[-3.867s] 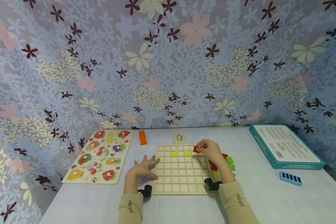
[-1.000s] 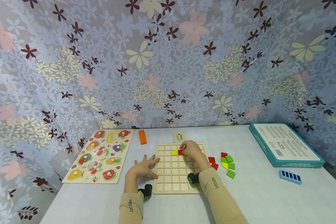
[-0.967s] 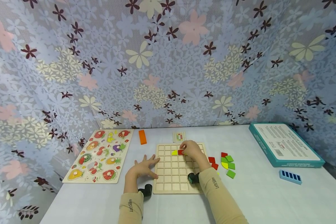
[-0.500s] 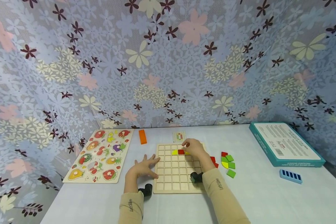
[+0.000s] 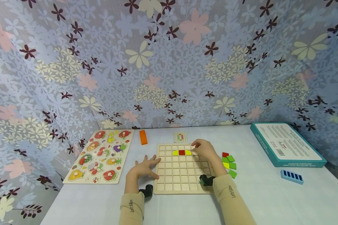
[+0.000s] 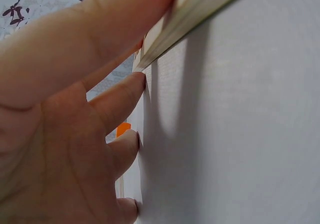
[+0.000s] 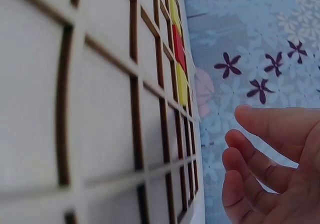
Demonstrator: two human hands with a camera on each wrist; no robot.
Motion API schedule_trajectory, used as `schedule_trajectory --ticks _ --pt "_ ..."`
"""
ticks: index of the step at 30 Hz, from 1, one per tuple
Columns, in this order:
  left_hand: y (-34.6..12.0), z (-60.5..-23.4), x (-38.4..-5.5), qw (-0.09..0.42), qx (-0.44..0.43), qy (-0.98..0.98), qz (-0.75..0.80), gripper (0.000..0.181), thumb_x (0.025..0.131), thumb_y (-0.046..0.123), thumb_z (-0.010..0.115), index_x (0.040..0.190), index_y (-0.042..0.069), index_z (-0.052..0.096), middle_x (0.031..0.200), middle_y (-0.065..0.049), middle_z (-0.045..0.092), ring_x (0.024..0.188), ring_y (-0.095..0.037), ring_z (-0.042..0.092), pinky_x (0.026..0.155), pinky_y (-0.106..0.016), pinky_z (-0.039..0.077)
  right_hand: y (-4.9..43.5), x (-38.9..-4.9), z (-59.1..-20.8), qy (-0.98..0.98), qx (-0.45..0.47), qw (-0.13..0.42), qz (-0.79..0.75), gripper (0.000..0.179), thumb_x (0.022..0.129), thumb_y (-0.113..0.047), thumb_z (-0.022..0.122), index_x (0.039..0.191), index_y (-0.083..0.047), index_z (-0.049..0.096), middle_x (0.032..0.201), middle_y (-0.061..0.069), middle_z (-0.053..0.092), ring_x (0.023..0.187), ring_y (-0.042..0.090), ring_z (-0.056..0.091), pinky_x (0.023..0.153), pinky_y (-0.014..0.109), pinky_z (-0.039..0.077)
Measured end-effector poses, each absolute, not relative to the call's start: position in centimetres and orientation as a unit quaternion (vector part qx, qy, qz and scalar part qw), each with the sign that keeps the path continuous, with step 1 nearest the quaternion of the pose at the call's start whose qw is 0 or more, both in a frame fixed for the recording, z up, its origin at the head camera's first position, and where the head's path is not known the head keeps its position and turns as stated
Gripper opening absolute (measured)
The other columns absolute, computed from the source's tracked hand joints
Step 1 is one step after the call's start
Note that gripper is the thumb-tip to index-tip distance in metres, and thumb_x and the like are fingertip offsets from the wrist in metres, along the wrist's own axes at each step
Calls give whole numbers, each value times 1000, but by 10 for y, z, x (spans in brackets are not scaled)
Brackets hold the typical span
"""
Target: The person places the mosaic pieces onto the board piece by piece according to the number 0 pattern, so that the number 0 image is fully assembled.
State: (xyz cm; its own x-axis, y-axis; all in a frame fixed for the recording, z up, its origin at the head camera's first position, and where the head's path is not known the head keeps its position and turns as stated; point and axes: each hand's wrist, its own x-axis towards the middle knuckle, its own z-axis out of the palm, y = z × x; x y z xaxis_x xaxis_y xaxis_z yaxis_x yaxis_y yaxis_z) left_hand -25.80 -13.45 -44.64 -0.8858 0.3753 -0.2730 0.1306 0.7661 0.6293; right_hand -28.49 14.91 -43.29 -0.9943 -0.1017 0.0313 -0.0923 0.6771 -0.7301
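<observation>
A wooden grid board (image 5: pixel 183 192) lies in front of me. In one of its upper rows a red square tile (image 5: pixel 181 152) sits between two yellow tiles with one rounded corner, a left one (image 5: pixel 175 152) and a right one (image 5: pixel 188 152). My left hand (image 5: pixel 143 168) has its fingers spread, touching the board's left edge; the left wrist view shows fingertips on the white tablecloth. My right hand (image 5: pixel 206 150) hovers over the board's upper right, fingers loosely bent. In the right wrist view nothing is between thumb and fingers of that hand (image 7: pixel 280 159).
Right of the board lie loose red (image 5: pixel 225 154), green (image 5: pixel 232 173) and yellow (image 5: pixel 226 165) tiles; my right forearm may hide others. A pattern card (image 5: pixel 180 137) and an orange block (image 5: pixel 143 137) lie behind. A fruit puzzle (image 5: pixel 101 156) is left; a teal box (image 5: pixel 293 145) and blue piece (image 5: pixel 292 177) are right.
My right hand carried the red tile leftwards and set it between the yellow tiles. It let go and has moved back to the right. My left hand has stayed put.
</observation>
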Motion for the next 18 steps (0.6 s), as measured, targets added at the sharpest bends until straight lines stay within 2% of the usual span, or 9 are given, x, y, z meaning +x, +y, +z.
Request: schedule_trajectory --ticks 7,18 --pt "-135 -449 -259 194 137 920 313 81 66 18 80 139 17 44 151 -8 25 140 -39 1 102 -67 -13 166 -276 -436 910 -43 1 -412 23 86 -7 59 108 0 63 96 16 60 82 28 55 63 33 46" --pt "-134 -449 -259 197 136 920 311 81 66 18 80 139 17 44 151 -9 25 140 -40 1 102 -67 -12 192 -271 -441 912 -32 19 -409 22 87 -9 59 107 0 62 97 15 60 81 25 55 66 35 47"
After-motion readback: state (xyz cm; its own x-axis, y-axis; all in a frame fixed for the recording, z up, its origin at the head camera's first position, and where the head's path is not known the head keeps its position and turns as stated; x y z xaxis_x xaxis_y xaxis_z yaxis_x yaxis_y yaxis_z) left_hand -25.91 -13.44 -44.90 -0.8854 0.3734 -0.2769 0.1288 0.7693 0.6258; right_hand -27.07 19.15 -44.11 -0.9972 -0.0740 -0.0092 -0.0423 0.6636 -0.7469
